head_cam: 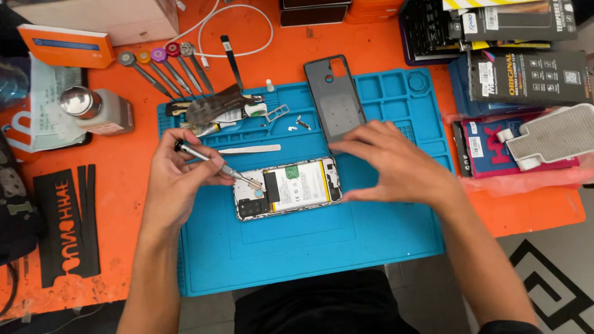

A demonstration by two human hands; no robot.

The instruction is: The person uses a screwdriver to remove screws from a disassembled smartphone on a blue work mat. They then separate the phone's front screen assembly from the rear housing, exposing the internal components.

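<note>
An opened phone (288,187) lies face down on a blue work mat (297,241), its white battery and circuit boards exposed. My left hand (176,179) grips a slim silver screwdriver (216,164) whose tip rests on the phone's upper-left part. My right hand (396,164) hovers with fingers spread at the phone's right end, a fingertip near its edge; it holds nothing. The phone's dark back cover (337,102) lies on the mat behind the hands.
Several screwdrivers with coloured caps (164,68), tweezers (232,59), a white spudger (250,149), a glue tube and small metal parts sit at the mat's top left. A liquid dispenser bottle (96,110) stands left. Boxes and packets (520,74) crowd the right of the orange table (124,161).
</note>
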